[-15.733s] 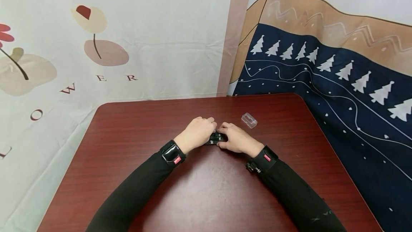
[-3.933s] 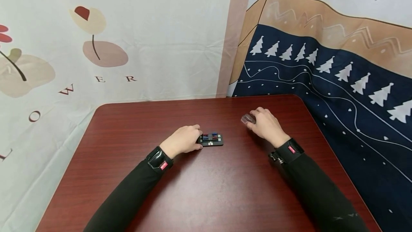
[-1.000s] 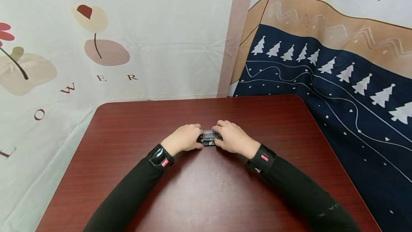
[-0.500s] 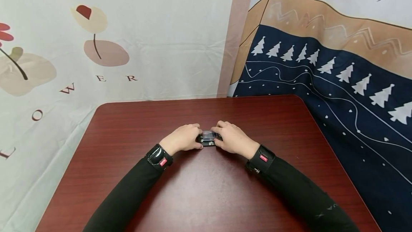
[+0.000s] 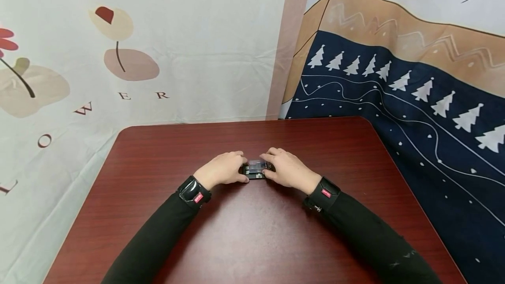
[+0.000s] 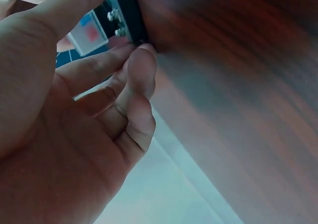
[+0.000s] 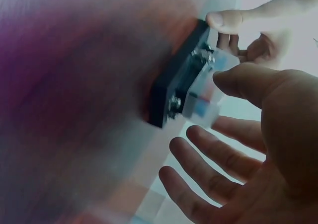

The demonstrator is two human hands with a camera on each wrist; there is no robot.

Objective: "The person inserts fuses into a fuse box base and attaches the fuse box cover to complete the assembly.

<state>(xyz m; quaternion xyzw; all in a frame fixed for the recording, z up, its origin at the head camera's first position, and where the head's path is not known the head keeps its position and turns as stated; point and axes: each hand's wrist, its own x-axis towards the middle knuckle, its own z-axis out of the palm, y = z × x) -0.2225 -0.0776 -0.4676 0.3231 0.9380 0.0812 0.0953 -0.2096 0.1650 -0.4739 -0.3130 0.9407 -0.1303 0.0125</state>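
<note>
A small black base point(image 5: 254, 176) with metal screw terminals lies on the table, a clear plastic cover point(image 5: 257, 166) over its middle. Blue and red parts show through the cover point(image 7: 204, 92) in the right wrist view. My left hand point(image 5: 222, 171) grips the left end of the base point(image 6: 133, 15) between thumb and fingers. From the other side, my right hand point(image 5: 291, 171) pinches the cover with thumb and index finger; its other fingers are spread apart. Whether the cover is fully seated cannot be told.
The reddish-brown wooden table point(image 5: 252, 236) has rounded far corners. Behind it hangs a pale cloth point(image 5: 213, 56) with flower prints, and at the right a navy cloth point(image 5: 355, 91) with white trees. Black sleeves point(image 5: 158, 231) cover both arms.
Earlier the clear cover lay apart at the right; my right hand took hold of it and brought it left onto the base. Over the last second both hands have stayed nearly still.
</note>
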